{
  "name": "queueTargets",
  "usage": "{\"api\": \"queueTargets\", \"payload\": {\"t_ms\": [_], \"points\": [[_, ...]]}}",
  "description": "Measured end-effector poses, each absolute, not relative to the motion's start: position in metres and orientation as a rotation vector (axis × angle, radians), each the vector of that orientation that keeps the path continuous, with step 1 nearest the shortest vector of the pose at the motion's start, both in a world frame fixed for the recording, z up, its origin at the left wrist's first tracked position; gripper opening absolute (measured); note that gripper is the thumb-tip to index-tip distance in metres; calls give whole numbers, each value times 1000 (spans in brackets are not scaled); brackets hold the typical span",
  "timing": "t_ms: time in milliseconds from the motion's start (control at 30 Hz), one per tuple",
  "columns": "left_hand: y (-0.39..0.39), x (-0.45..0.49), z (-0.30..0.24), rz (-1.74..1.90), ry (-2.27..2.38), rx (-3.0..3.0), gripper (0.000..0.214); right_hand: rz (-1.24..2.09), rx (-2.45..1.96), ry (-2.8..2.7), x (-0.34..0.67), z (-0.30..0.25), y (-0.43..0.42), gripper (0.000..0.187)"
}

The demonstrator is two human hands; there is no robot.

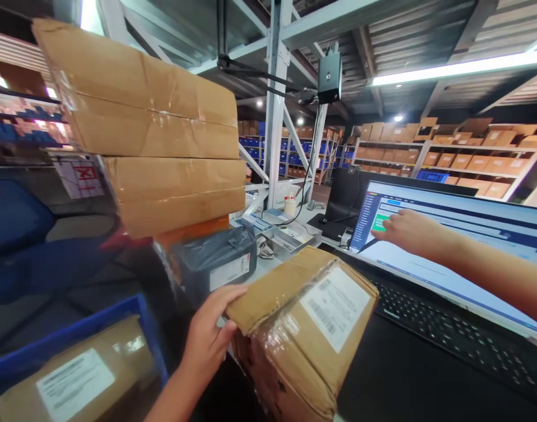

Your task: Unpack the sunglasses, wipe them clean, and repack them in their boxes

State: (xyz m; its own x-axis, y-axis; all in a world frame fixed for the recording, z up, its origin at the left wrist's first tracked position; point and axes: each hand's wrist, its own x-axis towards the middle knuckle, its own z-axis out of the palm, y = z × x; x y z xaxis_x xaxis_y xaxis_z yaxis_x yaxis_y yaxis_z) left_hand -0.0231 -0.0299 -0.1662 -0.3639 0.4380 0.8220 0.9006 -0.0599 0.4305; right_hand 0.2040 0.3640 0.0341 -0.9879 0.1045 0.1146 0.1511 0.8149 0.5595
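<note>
My left hand [209, 337] grips the near left end of a taped cardboard parcel [303, 334] with a white shipping label on its top face; the parcel rests on the dark desk. My right hand [407, 231] reaches out to the monitor [462, 246], fingers curled with the fingertips touching a green field at the screen's left side. A black keyboard [448, 331] lies below the monitor, under my right forearm.
A tall stack of taped cardboard boxes [158, 129] stands at the left, above a grey bagged parcel [216, 261]. A blue crate [97, 351] with a labelled box is at the lower left. Steel rack posts [275, 105] and shelves of cartons [462, 155] fill the background.
</note>
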Motion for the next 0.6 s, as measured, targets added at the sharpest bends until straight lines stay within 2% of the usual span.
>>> {"api": "queueTargets", "payload": {"t_ms": [100,200,267,433,500,600], "points": [[-31,-29,-158,-1313,-1783,-1395,69,-692,-463,-2871,217,24,392,34],[-25,-30,-154,-1291,-1765,-1337,72,-544,-490,-2823,231,15,388,36],[-19,-29,-152,-1298,-1767,-1275,73,-168,-464,-2801,237,4,373,40],[-1,-26,-137,-1324,-1944,-1134,78,1344,-625,-2283,225,-57,326,42],[7,-31,-127,-1320,-2048,-1135,80,1526,-629,-2118,215,-85,309,49],[19,-52,-111,-1280,-2145,-1200,87,1617,-616,-1972,211,-114,282,55]]}}
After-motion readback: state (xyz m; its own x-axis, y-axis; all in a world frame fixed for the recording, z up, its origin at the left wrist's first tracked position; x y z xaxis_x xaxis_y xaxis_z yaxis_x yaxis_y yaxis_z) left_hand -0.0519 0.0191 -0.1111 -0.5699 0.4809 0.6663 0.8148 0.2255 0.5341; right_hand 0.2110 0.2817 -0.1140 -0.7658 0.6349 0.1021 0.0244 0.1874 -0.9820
